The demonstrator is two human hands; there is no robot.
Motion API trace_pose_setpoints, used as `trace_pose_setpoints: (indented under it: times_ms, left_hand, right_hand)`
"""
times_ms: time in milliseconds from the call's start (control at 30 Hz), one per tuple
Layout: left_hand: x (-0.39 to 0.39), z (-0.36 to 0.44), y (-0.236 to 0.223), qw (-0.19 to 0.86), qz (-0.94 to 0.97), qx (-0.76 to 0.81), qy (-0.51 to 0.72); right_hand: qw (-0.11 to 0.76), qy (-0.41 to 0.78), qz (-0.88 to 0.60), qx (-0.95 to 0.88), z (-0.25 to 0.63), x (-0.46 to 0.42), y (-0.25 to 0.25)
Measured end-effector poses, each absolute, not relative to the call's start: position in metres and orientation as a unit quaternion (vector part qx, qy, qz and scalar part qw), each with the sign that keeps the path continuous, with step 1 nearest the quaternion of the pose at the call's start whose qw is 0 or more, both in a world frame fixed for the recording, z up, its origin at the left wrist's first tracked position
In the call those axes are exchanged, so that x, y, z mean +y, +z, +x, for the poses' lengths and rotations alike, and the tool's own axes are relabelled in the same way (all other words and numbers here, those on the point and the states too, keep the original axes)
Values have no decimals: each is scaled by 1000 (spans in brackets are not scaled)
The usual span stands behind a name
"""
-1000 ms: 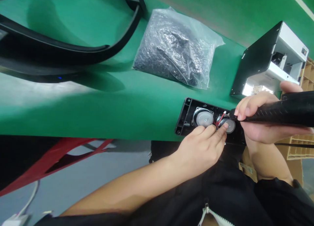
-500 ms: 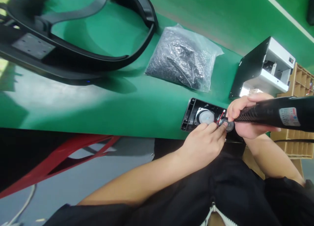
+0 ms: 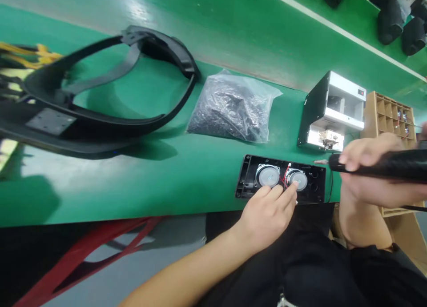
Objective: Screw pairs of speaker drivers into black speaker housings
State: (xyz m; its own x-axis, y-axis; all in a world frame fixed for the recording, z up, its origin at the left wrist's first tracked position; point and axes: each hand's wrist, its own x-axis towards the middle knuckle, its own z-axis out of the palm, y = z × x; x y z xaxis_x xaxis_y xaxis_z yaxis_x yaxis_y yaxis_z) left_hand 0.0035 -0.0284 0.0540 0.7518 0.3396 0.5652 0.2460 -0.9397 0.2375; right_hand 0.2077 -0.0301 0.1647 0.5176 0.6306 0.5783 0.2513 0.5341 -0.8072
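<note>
Along the green table's [image 3: 133,191] edge lies a shallow black rectangular plastic housing [image 3: 248,182] holding two round grey speakers [image 3: 269,175]; the left hand [image 3: 267,217], half-curled, touches one with a fingertip, any grip impossible to tell; the right hand [image 3: 368,153] wraps firmly round a black cylindrical tool [image 3: 393,165].

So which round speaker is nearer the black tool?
The speaker on the picture's right, where the left hand rests a fingertip; the other speaker lies farther from the black tool.
</note>
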Motion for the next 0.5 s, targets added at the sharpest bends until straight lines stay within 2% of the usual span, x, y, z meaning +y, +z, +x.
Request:
trace_pose_setpoints:
  times_ms: [100,233,500]
  left_hand:
    - [-25,8,56,67,926,149,341]
    - [-19,13,60,72,928,153,333]
    - [-20,10,58,94,931,162,313]
  right_hand:
    - [732,38,-482,-480,228,-28,187]
    - [738,-32,-493,-460,242,-3,176]
    - [754,52,-486,-439,250,13,155]
